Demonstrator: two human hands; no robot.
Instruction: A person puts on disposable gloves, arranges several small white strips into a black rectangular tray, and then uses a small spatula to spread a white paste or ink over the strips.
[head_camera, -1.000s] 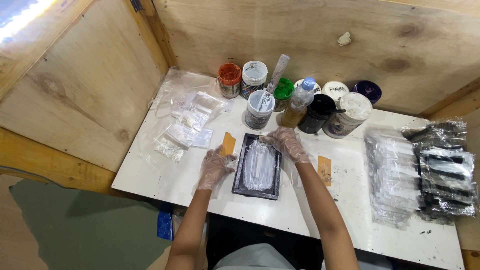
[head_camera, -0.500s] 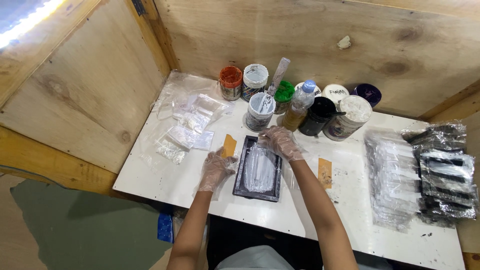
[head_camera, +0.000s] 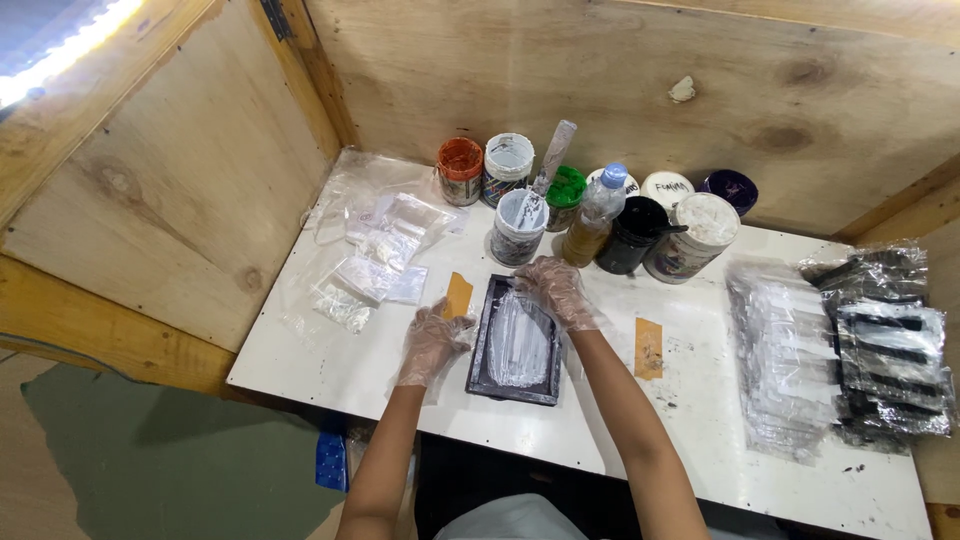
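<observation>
Both hands wear thin clear gloves. The left hand (head_camera: 432, 345) rests loosely curled, fingers half spread, against the left edge of a dark rectangular frame (head_camera: 517, 340) and just below a small orange card (head_camera: 458, 295); I cannot tell whether it grips the frame or only steadies it. The right hand (head_camera: 556, 290) lies with fingers spread flat on the far end of the frame, pressing on the clear plastic piece (head_camera: 518, 345) that lies inside it.

The frame sits on the white table (head_camera: 330, 375), directly between the two hands and nearest the body. As a judgement, the work looks midway: one clear piece is seated in the frame, while stacks wait on either side.

Beyond the right hand stands a cluster of paint jars (head_camera: 690, 235), about nine as far as I can count, plus one plastic bottle (head_camera: 597, 215). To the right of the right hand lies a second orange card (head_camera: 648, 347), then two piles of bagged pieces (head_camera: 790, 360), one clear and one with dark contents. To the left of the left hand is one heap of small clear bags (head_camera: 375, 260).
</observation>
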